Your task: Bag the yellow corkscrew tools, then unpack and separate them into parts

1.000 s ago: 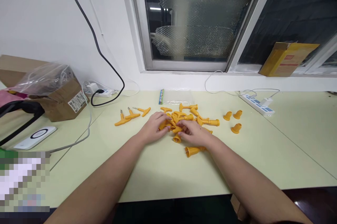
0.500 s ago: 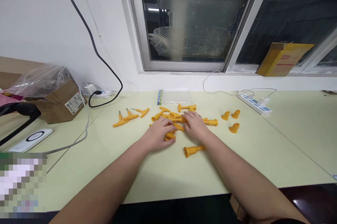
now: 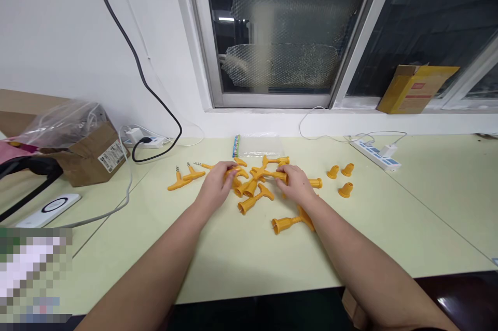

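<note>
Several yellow T-handled tools with bell-shaped ends lie in a loose pile (image 3: 251, 187) on the pale table. At the pile's left side, my left hand (image 3: 217, 181) is curled round a yellow piece, mostly hidden by the fingers. My right hand (image 3: 294, 181) closes on a yellow tool (image 3: 277, 175) at the pile's right side. One yellow tool (image 3: 286, 224) lies nearer the front, its handle partly behind my right forearm. Yellow handles with bare metal screws (image 3: 179, 180) lie to the left. Three loose yellow caps (image 3: 345, 189) stand to the right.
A clear plastic bag (image 3: 260, 145) lies behind the pile. Power strips sit at the back right (image 3: 375, 154) and back left (image 3: 153, 142). On the left are a cardboard box (image 3: 91, 157), a white charging pad (image 3: 50, 210) and a grey cable.
My left hand has moved left and back, uncovering tools in the middle. My right hand has shifted slightly right, and the tools beneath the hands have spread and turned.
</note>
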The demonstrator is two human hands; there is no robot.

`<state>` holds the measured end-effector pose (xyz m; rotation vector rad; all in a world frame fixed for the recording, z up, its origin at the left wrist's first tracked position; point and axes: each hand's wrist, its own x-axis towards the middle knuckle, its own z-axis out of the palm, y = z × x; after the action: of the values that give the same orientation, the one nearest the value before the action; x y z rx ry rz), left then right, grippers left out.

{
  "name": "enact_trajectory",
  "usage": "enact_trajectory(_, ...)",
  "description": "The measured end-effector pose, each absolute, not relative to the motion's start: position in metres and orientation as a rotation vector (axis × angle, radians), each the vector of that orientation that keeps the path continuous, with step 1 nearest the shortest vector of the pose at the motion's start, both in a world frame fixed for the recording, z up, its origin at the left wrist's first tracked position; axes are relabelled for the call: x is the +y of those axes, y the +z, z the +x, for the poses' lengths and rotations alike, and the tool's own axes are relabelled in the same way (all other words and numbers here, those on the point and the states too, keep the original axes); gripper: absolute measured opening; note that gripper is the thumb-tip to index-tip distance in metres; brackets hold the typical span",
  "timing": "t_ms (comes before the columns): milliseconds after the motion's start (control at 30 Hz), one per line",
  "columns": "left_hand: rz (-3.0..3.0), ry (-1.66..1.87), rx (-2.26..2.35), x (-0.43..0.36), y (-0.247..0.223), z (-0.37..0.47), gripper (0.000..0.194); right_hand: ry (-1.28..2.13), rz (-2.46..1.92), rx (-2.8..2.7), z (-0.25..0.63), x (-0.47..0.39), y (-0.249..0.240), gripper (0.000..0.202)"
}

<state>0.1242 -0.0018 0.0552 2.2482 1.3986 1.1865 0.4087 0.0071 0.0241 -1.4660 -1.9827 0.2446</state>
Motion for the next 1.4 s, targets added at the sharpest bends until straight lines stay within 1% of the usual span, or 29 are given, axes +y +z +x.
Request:
enact_trajectory(67,2.065,1.253,1.555,0.004,0.053,0.117,0.032,0.274,-1.452,-1.933,0.411,0.008,0.023,0.021)
enact_trajectory(167,1.879,1.153,1.636,0.014,0.046,0.105,0.036,0.315,-1.449,-1.892,0.411,0.008,0.022,0.02)
enact_trajectory(400,1.807,0.916,1.427,0.01,0.052,0.1,0.05,0.352,-1.473,-1.849,0.409,0.005,0.024,0.023)
enact_trajectory(500,1.773,0.904,1.391,0.007,0.058,0.101,0.051,0.354,-1.481,-1.826,0.41,0.005,0.024,0.024)
enact_trajectory(600,1.444,1.037,1.324,0.009,0.061,0.098,0.046,0.366,-1.496,-1.801,0.411,0.006,0.023,0.025)
enact_trajectory(700,0.951,1.171,1.061,0.013,0.065,0.095,0.028,0.38,-1.511,-1.773,0.412,0.005,0.024,0.028)
enact_trajectory(767,0.716,1.183,0.889,0.013,0.069,0.096,0.018,0.39,-1.506,-1.737,0.412,0.005,0.024,0.029)
enact_trajectory(867,0.548,1.182,0.777,0.01,0.072,0.104,0.013,0.417,-1.455,-1.628,0.411,0.005,0.024,0.031)
enact_trajectory(967,0.545,1.181,0.711,0.005,0.07,0.114,0.003,0.51,-1.398,-1.467,0.409,0.006,0.024,0.032)
enact_trajectory(1100,0.67,1.103,0.588,-0.001,0.065,0.122,0.027,0.772,-1.158,-1.323,0.406,0.006,0.026,0.034)
enact_trajectory(1167,0.707,1.081,0.541,-0.004,0.065,0.123,0.034,0.933,-1.02,-1.284,0.404,0.004,0.028,0.036)
enact_trajectory(1267,0.769,1.073,0.521,-0.008,0.066,0.125,0.035,1.143,-0.878,-1.223,0.399,-0.002,0.033,0.036)
enact_trajectory(1400,1.03,1.045,0.547,-0.015,0.062,0.131,0.034,1.383,-0.765,-1.181,0.39,-0.011,0.035,0.036)
